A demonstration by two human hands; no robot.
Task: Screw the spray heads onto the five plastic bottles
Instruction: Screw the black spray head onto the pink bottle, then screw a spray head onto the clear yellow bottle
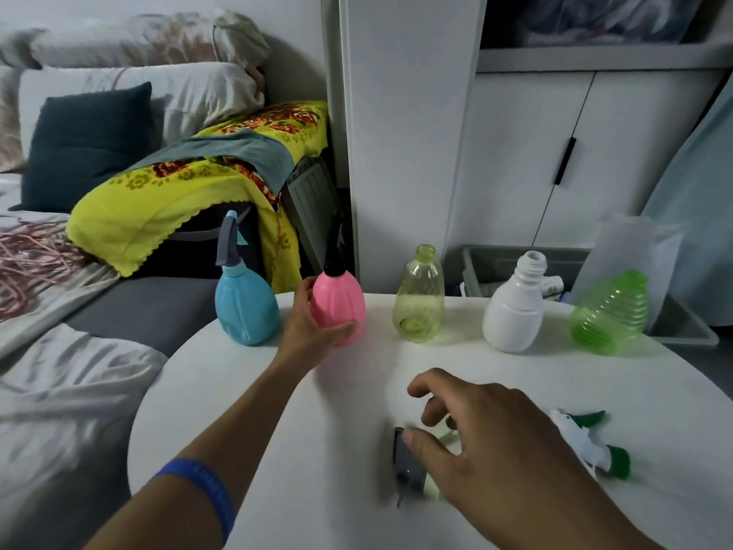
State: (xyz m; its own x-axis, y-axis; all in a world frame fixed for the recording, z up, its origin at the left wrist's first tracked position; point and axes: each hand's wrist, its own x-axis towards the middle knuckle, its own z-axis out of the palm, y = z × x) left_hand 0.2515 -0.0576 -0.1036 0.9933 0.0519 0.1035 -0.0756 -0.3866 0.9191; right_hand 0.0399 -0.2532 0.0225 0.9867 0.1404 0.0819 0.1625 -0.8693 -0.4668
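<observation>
Left hand (pixel 313 327): fingers and thumb curled round the lower body of the pink bottle (pixel 339 307), which stands on the white table (pixel 246 391) with a black spray head already on.
Right hand (pixel 476 434): fingers spread and half-bent over a grey spray head (pixel 408 462) lying on the table; thumb touching it, though blur hides whether a grip has closed, so cannot tell.
Done so far: blue bottle (pixel 246 307) at far left also wearing its head.
Still open: yellow bottle (pixel 418 299), white bottle (pixel 513 311) and green bottle (pixel 609 315), in a row to the right, necks bare.
Spare part: white-and-green spray head (pixel 587 442) just beside the right hand.
Risk: possibly knocking over the light empty bottles with a sleeve or wrist; cross-threading if a head goes on tilted; mismatching a head and neck.
</observation>
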